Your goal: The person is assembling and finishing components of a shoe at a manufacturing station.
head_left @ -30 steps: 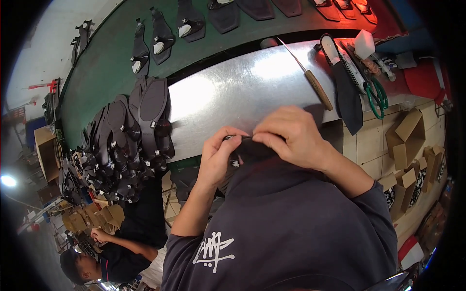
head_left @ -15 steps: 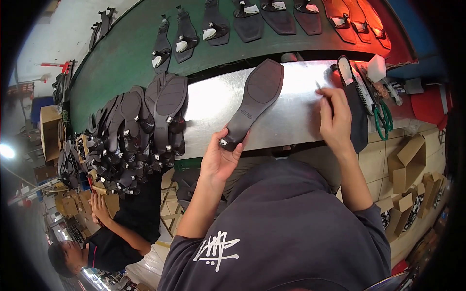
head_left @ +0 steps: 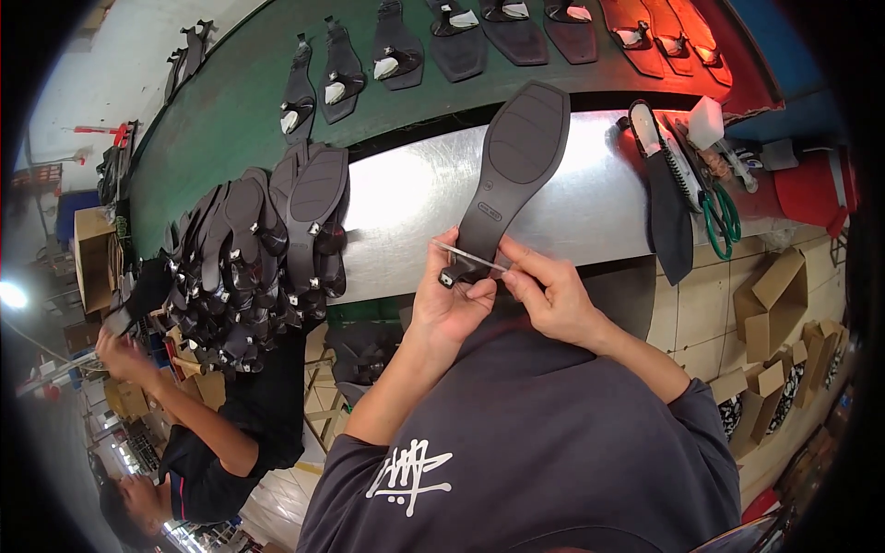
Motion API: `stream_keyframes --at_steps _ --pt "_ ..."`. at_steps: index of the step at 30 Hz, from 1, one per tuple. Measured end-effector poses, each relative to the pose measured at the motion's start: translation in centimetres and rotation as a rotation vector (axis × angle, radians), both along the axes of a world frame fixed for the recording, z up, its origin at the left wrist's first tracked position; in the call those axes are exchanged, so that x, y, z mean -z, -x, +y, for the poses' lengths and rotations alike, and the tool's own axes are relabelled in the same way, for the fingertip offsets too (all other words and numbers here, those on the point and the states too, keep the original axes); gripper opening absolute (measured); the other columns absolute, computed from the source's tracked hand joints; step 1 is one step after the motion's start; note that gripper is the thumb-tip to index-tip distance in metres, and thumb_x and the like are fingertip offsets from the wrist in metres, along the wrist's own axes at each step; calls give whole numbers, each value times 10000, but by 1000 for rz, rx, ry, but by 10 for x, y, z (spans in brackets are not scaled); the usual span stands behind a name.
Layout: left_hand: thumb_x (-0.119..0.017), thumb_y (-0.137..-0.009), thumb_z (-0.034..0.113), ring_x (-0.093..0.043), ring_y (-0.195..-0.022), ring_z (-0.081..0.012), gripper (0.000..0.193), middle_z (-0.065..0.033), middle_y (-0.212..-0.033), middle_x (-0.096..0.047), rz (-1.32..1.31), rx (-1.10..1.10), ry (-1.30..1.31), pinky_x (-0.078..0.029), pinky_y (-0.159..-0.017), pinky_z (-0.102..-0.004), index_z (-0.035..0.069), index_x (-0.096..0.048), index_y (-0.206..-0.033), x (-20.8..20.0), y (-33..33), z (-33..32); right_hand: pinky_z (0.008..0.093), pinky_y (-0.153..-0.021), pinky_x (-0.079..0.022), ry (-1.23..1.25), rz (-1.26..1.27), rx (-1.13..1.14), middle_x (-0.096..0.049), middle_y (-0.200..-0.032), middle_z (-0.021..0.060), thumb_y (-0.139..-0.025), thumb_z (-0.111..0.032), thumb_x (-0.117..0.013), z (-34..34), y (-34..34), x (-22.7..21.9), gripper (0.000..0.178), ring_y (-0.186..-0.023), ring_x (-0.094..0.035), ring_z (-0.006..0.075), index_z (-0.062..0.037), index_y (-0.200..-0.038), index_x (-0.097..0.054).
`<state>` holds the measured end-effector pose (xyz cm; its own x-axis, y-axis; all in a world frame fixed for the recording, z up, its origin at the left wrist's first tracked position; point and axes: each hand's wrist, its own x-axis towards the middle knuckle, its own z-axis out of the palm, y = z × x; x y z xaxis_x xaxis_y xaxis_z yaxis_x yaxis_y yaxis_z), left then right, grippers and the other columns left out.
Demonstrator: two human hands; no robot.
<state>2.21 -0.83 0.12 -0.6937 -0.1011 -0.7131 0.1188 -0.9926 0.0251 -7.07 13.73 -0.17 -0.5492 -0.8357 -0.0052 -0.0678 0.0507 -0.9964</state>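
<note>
My left hand [head_left: 452, 309] is closed round the heel end of a black sandal [head_left: 527, 138]. Its patterned sole faces up and its wide front points away from me over the metal bench. A small pale square shows at the heel tip. My right hand [head_left: 558, 300] pinches one end of a thin, light-coloured stick [head_left: 468, 256]. The stick lies across the narrow heel part of the sole, its other end close to my left fingertips. Whether it is metal or plastic I cannot tell.
A heap of black sandals [head_left: 244, 212] covers the bench's left end. More sandals [head_left: 396, 46] line the green belt [head_left: 221, 101], the rightmost under red light. Green-handled scissors [head_left: 721, 226] and a black sandal lie right. Cardboard boxes [head_left: 774, 300] stand on the floor; a co-worker's hand [head_left: 124, 355] is left.
My right hand has come left and nearer with the thin stick, from above the bench to the sandal's heel. The sandal has shifted slightly right. Sandals on the belt have moved left.
</note>
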Motion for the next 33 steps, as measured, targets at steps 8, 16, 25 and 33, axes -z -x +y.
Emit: stream_keyframes --at_steps 8,16,25,33 --pt "-628 -912 342 -576 -687 -139 224 -4 -902 -655 -165 -10 197 -327 -431 -221 140 -607 -1005 -5 4 7 208 -525 -386 -103 -524 -65 -546 -726 5 -1001 -91 -451 2 19 -5 317 -571 -438 56 14 -1279 -562" --pt "-405 -969 594 -489 -491 -90 659 -34 -596 -572 -272 -127 908 -361 -461 -219 11 -638 -772 -11 12 12 188 -494 -355 -191 -744 -236 -539 -723 24 -996 -133 -492 6 -1 -9 622 -538 -425 56 -78 -1519 -160" --pt "-301 -969 645 -477 -493 -95 757 -31 -596 -578 -260 -128 1037 -365 -457 -226 25 -610 -665 0 13 11 187 -417 -290 -75 -1114 -128 -483 -680 1 -1016 -182 -442 3 12 -20 210 -506 -386 45 -57 -1165 -524" --pt "-248 -927 725 -483 -501 -121 780 -28 -636 -548 -222 -156 982 -378 -470 -225 47 -570 -717 -11 12 6 344 -579 -474 -58 238 20 -633 -790 117 -868 -25 -599 1 -7 -10 149 -622 -611 256 -9 -1013 -633"
